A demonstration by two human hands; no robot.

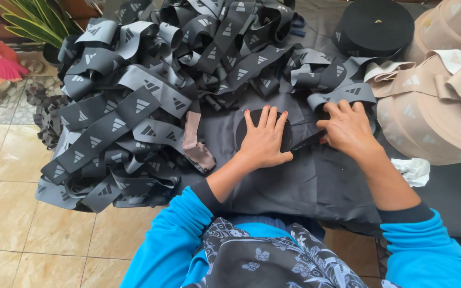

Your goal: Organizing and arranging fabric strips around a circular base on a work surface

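My left hand [264, 140] lies flat, fingers spread, on a small black roll of elastic band [244, 124] that rests on a dark cloth [294, 181]. My right hand [348, 128] is just right of it, fingers curled on a black strip [308, 140] that runs from the roll toward the grey band [342, 93]. A big heap of grey and black printed elastic band [134, 101] covers the left and far side.
A large black band roll [374, 26] lies at the far right. Beige band rolls [438, 106] fill the right edge. A white crumpled scrap [413, 169] lies by my right forearm. Tiled floor [6, 213] and a potted plant [38, 21] are at left.
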